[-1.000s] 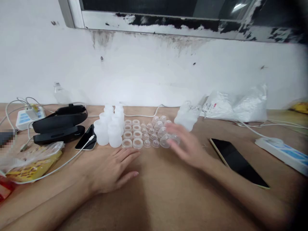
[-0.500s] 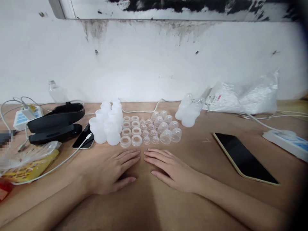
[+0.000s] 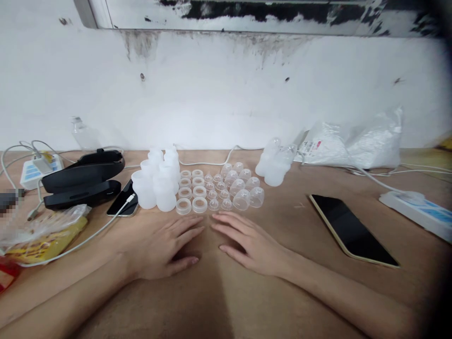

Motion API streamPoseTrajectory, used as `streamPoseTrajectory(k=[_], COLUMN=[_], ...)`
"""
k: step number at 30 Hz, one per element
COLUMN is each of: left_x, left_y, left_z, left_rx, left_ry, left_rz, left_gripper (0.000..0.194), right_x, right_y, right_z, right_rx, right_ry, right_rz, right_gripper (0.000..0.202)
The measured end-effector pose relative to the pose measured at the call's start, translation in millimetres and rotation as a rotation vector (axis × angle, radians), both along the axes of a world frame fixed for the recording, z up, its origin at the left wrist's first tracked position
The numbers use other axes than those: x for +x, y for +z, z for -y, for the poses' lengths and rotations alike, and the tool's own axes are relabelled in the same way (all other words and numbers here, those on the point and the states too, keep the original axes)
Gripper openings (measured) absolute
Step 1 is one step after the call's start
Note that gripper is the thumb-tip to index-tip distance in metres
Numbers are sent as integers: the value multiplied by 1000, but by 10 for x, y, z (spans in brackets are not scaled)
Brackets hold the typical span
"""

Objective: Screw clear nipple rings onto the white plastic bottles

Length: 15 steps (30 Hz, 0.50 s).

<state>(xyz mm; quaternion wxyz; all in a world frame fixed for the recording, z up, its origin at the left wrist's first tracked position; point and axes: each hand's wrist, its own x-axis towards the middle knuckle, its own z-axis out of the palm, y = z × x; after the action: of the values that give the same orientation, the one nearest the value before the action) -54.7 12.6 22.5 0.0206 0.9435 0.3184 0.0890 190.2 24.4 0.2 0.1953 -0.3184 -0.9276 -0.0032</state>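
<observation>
My left hand [image 3: 165,247] lies flat on the brown table, palm down, holding nothing. Opposite it, my right hand [image 3: 250,242] rests the same way, its fingertips near those of the left. Just beyond the fingers are two columns of clear rings [image 3: 183,205], then small clear nipples [image 3: 213,204] and domed transparent caps [image 3: 241,199]. Several white bottles [image 3: 165,193] stand upright left of the rings. Farther right and back, a few capped bottles [image 3: 274,174] stand together.
A large phone [image 3: 353,230] lies at the right, near a power strip [image 3: 416,212] and a plastic bag [image 3: 370,146]. At the left are a black case [image 3: 83,181], a smaller phone [image 3: 122,202], a cable and a yellow packet [image 3: 60,240].
The view has shifted slightly, moving the right-side objects a little left. My right hand's fingers have lifted or slid slightly forward; the left is almost still.
</observation>
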Motion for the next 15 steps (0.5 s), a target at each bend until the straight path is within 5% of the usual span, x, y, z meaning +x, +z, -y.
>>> streamPoseTrajectory(k=[3,7,15], left_x=[60,210,296], left_y=[-11,-69,-182], left_z=[-56,-200,-158], left_rx=[113,253,317], left_ry=[64,147,56], left_rz=[71,5,88], left_gripper=[50,49,19], right_x=[-20,-84,-101], right_y=[113,219,270], right_z=[-101,-327,-414], right_rx=[49,-110,-205], right_ry=[-298,-576,-560], right_rz=[-95,-2,-16], right_gripper=[35,39,20])
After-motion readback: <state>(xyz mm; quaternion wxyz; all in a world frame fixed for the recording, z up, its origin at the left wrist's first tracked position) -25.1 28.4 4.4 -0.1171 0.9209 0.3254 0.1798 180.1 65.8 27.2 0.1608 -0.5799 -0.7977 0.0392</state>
